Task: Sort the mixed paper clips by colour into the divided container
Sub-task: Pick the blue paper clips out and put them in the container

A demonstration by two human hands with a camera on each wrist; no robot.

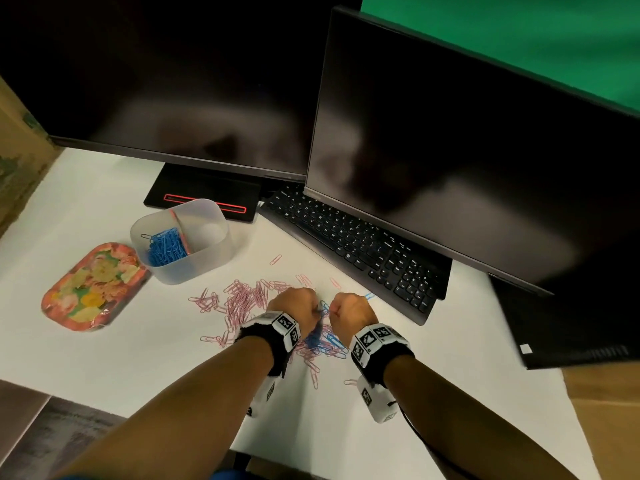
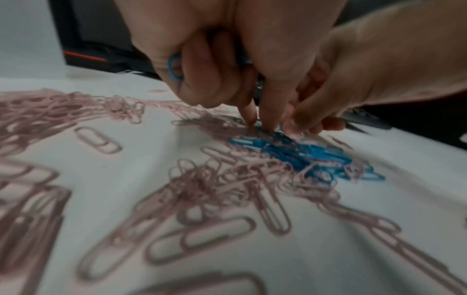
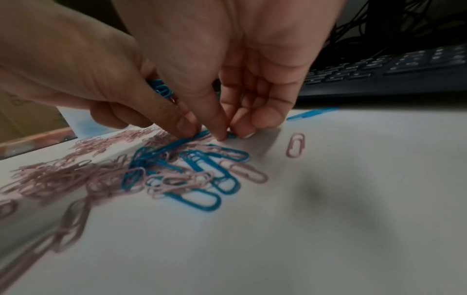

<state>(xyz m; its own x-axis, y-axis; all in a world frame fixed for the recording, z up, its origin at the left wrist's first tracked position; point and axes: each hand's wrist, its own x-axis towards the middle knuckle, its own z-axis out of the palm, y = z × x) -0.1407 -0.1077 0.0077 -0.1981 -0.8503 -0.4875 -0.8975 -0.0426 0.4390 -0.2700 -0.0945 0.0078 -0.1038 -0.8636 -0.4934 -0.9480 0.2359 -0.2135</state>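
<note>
Pink paper clips (image 1: 242,303) lie spread on the white table, with blue paper clips (image 1: 322,339) mixed in between my wrists. My left hand (image 1: 298,306) is curled, fingertips down on the pile; in the left wrist view it holds blue clips (image 2: 174,67) bunched in its palm. My right hand (image 1: 346,308) is close beside it, thumb and fingertips pinching a blue clip (image 3: 231,136) that lies on the table. The translucent divided container (image 1: 211,251) stands at the back left. Its left compartment holds blue clips (image 1: 164,245); I see no clips in the right one.
A floral tray (image 1: 93,285) lies left of the container. A black keyboard (image 1: 363,251) runs along the right behind my hands, under two dark monitors (image 1: 450,150). One pink clip (image 1: 275,259) lies apart near the container. The monitor stand (image 1: 204,199) sits behind the container.
</note>
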